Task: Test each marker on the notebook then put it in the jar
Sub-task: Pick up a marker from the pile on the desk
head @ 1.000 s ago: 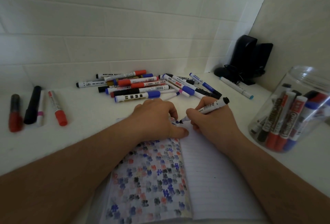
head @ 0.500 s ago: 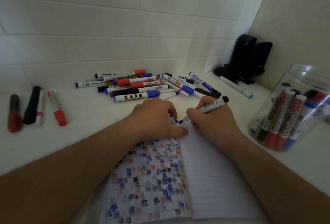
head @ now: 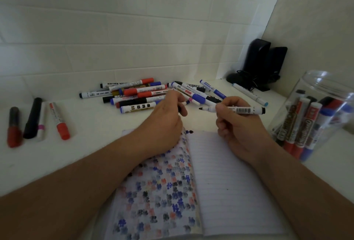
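An open notebook (head: 226,172) lies in front of me; its left page is covered with several coloured test marks, and a dark mark sits at the top by the fold. My right hand (head: 239,130) grips an uncapped white marker (head: 243,110) level above the page, its black tip pointing left. My left hand (head: 164,123) hovers over the top of the left page, fingers curled round a small black cap (head: 179,109). The clear jar (head: 323,90) stands at the right with several markers in it.
A pile of several markers (head: 145,96) lies behind the notebook by the tiled wall. Several more markers (head: 36,121) lie apart at the far left. A light-blue-tipped marker (head: 249,94) and two black speakers (head: 262,61) occupy the back right corner.
Both hands have lifted off the notebook. The marker tip left the page and the marker now lies level in my right hand. My left hand moved up and away from the fold.
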